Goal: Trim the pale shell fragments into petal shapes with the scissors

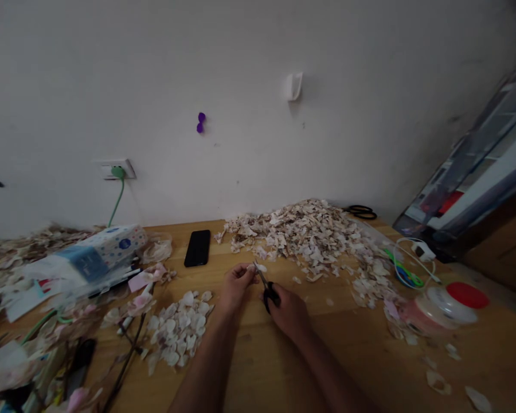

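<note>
My left hand [239, 282] pinches a small pale petal [261, 268] between thumb and fingertips, over the middle of the wooden table. Black-handled scissors [272, 296] are gripped in my right hand [290, 311], their blades pointing up and left at the petal. Whether the blades touch it I cannot tell. To the left of my left forearm lies a heap of rounded whitish petals [181, 328]. Beyond my hands spreads a larger mound of pale, brownish-edged scraps [301, 232] against the wall.
A black phone [197, 248] lies left of the mound. A tissue pack [107, 252] and flower stems [129, 355] crowd the left side. At right stand a red-lidded jar [447, 307] and a white charger with cable [422, 250]. Another pair of scissors [361, 212] rests by the wall.
</note>
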`<state>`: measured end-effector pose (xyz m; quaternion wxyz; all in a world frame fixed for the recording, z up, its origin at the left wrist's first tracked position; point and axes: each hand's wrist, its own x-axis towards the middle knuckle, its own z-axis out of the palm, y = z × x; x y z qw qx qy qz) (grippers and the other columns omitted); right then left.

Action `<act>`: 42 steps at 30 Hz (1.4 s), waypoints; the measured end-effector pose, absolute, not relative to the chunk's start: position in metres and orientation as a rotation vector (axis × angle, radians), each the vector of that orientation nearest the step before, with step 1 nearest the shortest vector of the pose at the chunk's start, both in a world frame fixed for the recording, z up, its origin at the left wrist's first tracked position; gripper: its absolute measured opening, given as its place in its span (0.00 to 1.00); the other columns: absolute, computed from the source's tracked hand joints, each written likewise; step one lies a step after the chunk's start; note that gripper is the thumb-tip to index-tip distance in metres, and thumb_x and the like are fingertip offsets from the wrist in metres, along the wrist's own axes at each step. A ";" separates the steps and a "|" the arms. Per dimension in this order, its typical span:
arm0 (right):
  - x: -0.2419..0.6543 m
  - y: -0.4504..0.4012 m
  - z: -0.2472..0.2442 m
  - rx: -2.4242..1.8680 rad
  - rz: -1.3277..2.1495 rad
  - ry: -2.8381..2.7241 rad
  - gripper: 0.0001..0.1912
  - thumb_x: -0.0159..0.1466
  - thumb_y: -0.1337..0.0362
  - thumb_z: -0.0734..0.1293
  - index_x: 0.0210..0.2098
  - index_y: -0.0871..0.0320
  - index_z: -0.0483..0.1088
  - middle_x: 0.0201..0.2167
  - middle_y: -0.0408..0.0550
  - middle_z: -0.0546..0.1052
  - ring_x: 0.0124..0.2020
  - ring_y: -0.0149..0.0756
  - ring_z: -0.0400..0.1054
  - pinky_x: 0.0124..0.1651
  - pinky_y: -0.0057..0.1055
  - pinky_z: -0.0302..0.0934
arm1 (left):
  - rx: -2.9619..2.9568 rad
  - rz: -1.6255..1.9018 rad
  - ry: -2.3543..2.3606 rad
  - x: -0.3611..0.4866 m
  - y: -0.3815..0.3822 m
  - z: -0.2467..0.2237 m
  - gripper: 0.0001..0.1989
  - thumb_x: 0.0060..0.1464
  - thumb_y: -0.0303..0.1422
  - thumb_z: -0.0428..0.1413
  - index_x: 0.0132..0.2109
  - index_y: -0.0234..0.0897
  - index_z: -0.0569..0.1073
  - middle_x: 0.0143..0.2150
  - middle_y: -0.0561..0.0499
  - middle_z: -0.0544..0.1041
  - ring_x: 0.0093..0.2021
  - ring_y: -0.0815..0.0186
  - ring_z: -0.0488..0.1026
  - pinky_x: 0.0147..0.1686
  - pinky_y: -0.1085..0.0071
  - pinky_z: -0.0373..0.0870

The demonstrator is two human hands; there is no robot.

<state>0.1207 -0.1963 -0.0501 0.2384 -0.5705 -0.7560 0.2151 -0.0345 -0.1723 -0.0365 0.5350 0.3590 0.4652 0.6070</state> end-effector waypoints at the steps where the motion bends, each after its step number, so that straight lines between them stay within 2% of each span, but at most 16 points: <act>1: 0.121 -0.196 -0.050 -1.563 0.591 -2.072 0.10 0.63 0.54 0.60 0.36 0.52 0.69 0.31 0.44 0.78 0.34 0.38 0.72 0.31 0.27 0.51 | 0.866 1.443 1.119 -0.034 -0.172 -0.037 0.17 0.39 0.43 0.65 0.31 0.32 0.76 0.27 0.51 0.76 0.24 0.72 0.70 0.30 0.74 0.69; 7: 0.121 -0.197 -0.050 -1.550 0.625 -2.054 0.12 0.63 0.52 0.60 0.37 0.52 0.69 0.32 0.44 0.78 0.35 0.38 0.72 0.31 0.27 0.53 | 0.936 1.430 1.170 -0.034 -0.174 -0.033 0.17 0.40 0.43 0.64 0.31 0.33 0.76 0.28 0.50 0.77 0.25 0.70 0.71 0.30 0.74 0.68; 19: 0.121 -0.196 -0.048 -1.547 0.643 -2.054 0.12 0.63 0.52 0.60 0.38 0.51 0.70 0.32 0.43 0.79 0.34 0.38 0.73 0.31 0.27 0.52 | 1.109 1.363 1.285 -0.041 -0.175 -0.024 0.15 0.41 0.42 0.63 0.30 0.34 0.76 0.23 0.53 0.74 0.23 0.71 0.69 0.27 0.75 0.64; 28: 0.121 -0.196 -0.049 -1.551 0.630 -2.069 0.11 0.63 0.54 0.61 0.38 0.52 0.70 0.33 0.44 0.79 0.36 0.38 0.72 0.32 0.27 0.53 | 1.176 1.345 1.262 -0.042 -0.175 -0.023 0.15 0.46 0.44 0.60 0.30 0.35 0.76 0.25 0.53 0.74 0.24 0.70 0.70 0.28 0.74 0.65; 36: 0.121 -0.197 -0.045 -1.565 0.664 -2.077 0.13 0.63 0.53 0.60 0.39 0.52 0.71 0.33 0.45 0.79 0.36 0.37 0.72 0.33 0.26 0.55 | 1.233 1.326 1.288 -0.047 -0.174 -0.028 0.14 0.46 0.43 0.60 0.32 0.35 0.77 0.24 0.52 0.74 0.25 0.68 0.68 0.28 0.74 0.64; 42: 0.121 -0.197 -0.045 -1.562 0.615 -2.098 0.10 0.63 0.56 0.61 0.38 0.53 0.71 0.33 0.45 0.78 0.36 0.38 0.72 0.34 0.27 0.55 | 1.326 1.316 1.317 -0.051 -0.176 -0.026 0.11 0.49 0.40 0.58 0.32 0.36 0.77 0.27 0.51 0.74 0.27 0.68 0.68 0.29 0.73 0.63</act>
